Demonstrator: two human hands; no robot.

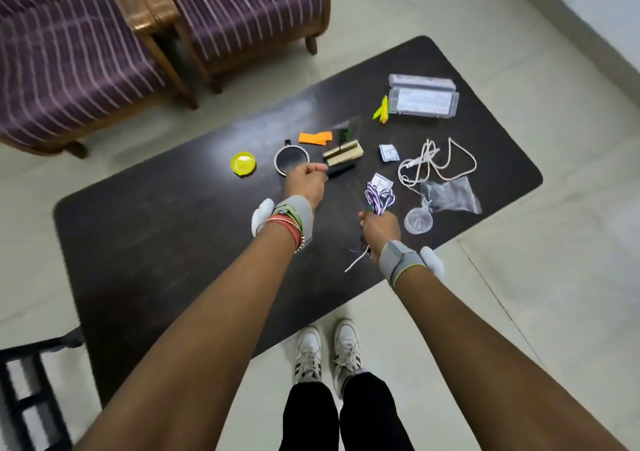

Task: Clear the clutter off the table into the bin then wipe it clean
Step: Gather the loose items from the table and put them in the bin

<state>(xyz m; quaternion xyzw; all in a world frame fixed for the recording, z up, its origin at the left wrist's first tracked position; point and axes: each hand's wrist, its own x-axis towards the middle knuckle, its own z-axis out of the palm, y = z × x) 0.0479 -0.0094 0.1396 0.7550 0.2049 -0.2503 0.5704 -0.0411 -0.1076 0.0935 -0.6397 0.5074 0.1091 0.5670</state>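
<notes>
Hands are both working over the dark table (156, 242). Right hand (379, 227) is gripping a purple-and-white cord (380, 197), fingers curled round it. The loops are sticking up out of the fist on the far side. One loose end is dangling below the wrist toward the near table edge. I am not able to tell whether that end is touching the top.

Left hand (306, 182) is hovering just beside the mug (291, 161), fingers curled in, knuckles overlapping the mug's near rim from this angle. A black stick (343, 170) is lying with one end right at the fingertips. I cannot tell whether the hand is pinching it or closing on nothing.

Remaining clutter is sitting on the far half of the table:
- Yellow lid (243, 163) left of the mug.
- Orange paper (315, 138) beyond the mug.
- Wooden block (343, 154) just beyond the stick.
- White cable (433, 163), plastic bag (450, 196) and clear lid (418, 220) lying to the right of the right hand, the clear lid nearest it.
- Clear box (422, 95) toward the far corner.

Black crate (24, 381) is showing on the floor at lower left, well apart from both hands.
</notes>
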